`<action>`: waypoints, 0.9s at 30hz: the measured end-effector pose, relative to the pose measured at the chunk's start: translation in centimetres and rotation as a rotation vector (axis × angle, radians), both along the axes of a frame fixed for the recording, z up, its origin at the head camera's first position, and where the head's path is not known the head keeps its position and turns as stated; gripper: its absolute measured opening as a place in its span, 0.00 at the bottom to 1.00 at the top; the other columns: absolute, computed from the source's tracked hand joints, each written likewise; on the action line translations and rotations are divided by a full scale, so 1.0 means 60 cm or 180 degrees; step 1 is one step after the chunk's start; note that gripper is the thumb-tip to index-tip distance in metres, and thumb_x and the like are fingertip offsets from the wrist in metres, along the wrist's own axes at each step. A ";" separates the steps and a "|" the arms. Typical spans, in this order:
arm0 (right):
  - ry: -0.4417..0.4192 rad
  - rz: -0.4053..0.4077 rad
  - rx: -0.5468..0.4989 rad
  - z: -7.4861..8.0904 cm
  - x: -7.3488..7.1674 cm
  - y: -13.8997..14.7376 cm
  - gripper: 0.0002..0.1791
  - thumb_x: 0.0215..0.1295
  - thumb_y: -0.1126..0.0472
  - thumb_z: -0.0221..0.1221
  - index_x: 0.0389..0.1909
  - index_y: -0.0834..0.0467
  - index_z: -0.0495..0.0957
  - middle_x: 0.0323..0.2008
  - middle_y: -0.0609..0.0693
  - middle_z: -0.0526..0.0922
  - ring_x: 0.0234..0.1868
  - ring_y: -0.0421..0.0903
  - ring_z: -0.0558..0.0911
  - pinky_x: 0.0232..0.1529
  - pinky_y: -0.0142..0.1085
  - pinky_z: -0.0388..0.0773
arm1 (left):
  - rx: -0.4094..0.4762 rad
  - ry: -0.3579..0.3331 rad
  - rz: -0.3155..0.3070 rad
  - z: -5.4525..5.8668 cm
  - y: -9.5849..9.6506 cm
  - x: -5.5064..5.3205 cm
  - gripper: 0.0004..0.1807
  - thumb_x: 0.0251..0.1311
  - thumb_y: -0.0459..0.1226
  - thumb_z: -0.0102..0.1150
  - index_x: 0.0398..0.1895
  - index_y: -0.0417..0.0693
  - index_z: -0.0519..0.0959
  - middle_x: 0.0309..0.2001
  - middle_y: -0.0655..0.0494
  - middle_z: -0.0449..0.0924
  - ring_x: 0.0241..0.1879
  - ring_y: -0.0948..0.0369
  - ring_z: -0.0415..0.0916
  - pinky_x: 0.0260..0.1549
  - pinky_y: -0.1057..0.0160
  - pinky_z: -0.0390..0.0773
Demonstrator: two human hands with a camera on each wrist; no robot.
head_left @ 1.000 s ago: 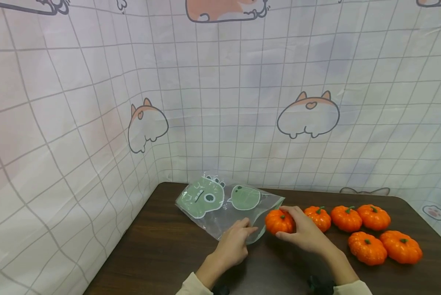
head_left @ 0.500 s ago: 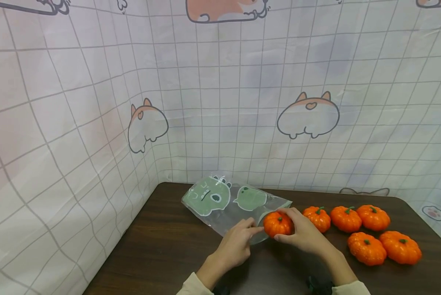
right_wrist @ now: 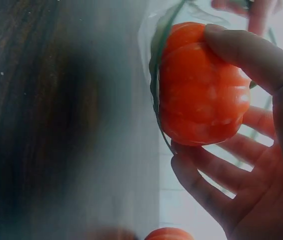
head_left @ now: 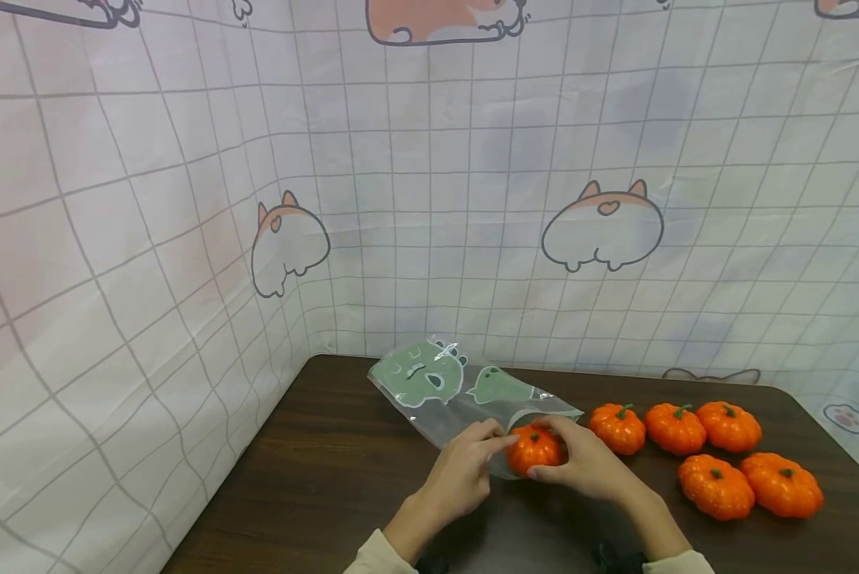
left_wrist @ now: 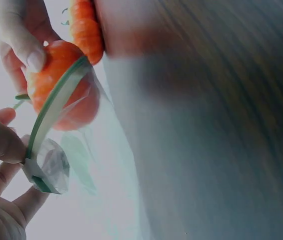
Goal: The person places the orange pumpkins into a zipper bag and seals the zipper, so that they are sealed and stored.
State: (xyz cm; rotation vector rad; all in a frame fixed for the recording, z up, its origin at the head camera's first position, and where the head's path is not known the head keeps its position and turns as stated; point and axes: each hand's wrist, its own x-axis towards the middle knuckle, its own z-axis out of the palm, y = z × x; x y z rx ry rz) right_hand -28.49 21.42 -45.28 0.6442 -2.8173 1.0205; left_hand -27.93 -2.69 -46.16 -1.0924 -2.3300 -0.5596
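Small orange ribbed pumpkin at lower centre of the head frame, partly inside the clear zip bag. Left hand pinches the green-edged rim; right hand grips the pumpkin. Advisable: hold the rim wide, feed the pumpkin squarely, lest the rim snag.

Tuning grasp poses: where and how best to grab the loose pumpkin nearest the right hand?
Probably pinch that pumpkin by its near and far sides, coming from above: it is squat and rounded, stem on top. Another pumpkin sits close on its right, leaving little finger room there.
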 end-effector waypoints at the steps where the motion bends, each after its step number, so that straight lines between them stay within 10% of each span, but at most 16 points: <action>1: 0.0000 0.0007 0.0004 -0.001 0.000 -0.001 0.41 0.55 0.41 0.73 0.65 0.57 0.73 0.61 0.53 0.81 0.58 0.51 0.81 0.58 0.51 0.79 | 0.0021 0.0038 -0.0027 0.001 0.001 0.000 0.37 0.39 0.16 0.59 0.56 0.50 0.85 0.45 0.64 0.78 0.43 0.66 0.75 0.43 0.74 0.76; 13: -0.0228 -0.0331 -0.0007 -0.002 0.000 0.001 0.46 0.57 0.38 0.71 0.66 0.63 0.66 0.61 0.61 0.81 0.59 0.58 0.82 0.59 0.58 0.77 | 0.0053 0.0094 0.0126 0.004 -0.001 0.001 0.32 0.46 0.19 0.60 0.55 0.52 0.87 0.43 0.64 0.78 0.39 0.67 0.73 0.33 0.78 0.72; 27: -0.0193 -0.0717 0.0126 -0.001 0.002 -0.001 0.46 0.56 0.35 0.69 0.62 0.64 0.67 0.57 0.63 0.81 0.53 0.57 0.83 0.54 0.57 0.79 | -0.0242 0.0220 0.0915 -0.007 0.005 0.007 0.21 0.44 0.26 0.65 0.35 0.62 0.92 0.33 0.63 0.71 0.31 0.64 0.69 0.22 0.70 0.68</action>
